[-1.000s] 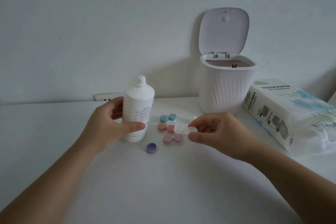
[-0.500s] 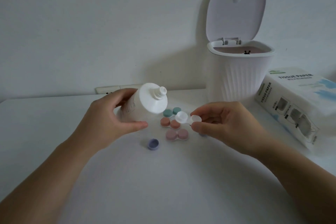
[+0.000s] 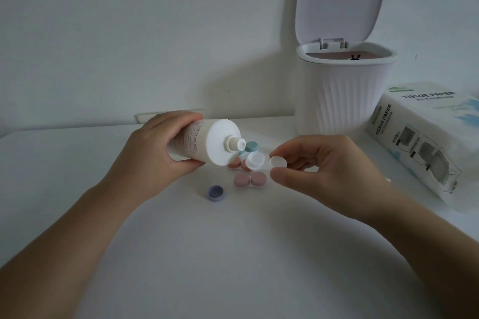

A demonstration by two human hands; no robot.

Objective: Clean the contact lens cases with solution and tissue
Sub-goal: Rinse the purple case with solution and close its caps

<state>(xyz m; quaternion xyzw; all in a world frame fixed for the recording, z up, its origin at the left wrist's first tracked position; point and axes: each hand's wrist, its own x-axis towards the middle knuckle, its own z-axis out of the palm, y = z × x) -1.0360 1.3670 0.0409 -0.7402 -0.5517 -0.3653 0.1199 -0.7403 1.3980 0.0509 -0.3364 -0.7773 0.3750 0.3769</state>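
Left hand: I saw my left hand (image 3: 155, 153) wrapped round the solution bottle (image 3: 204, 142), fingers curled over its body, nozzle tipped toward the right hand.
Right hand: my right hand (image 3: 326, 168) pinched the white lens case (image 3: 264, 161) between thumb and fingertips, open well just beyond the nozzle.
Other cases: the pink case (image 3: 250, 180), orange and teal cases lay under the nozzle, between both hands.
Purple cap: the purple cap (image 3: 215, 192) sat below my left thumb on the table (image 3: 233, 254).
Tissue pack: the tissue pack (image 3: 425, 142) lay beyond my right knuckles.
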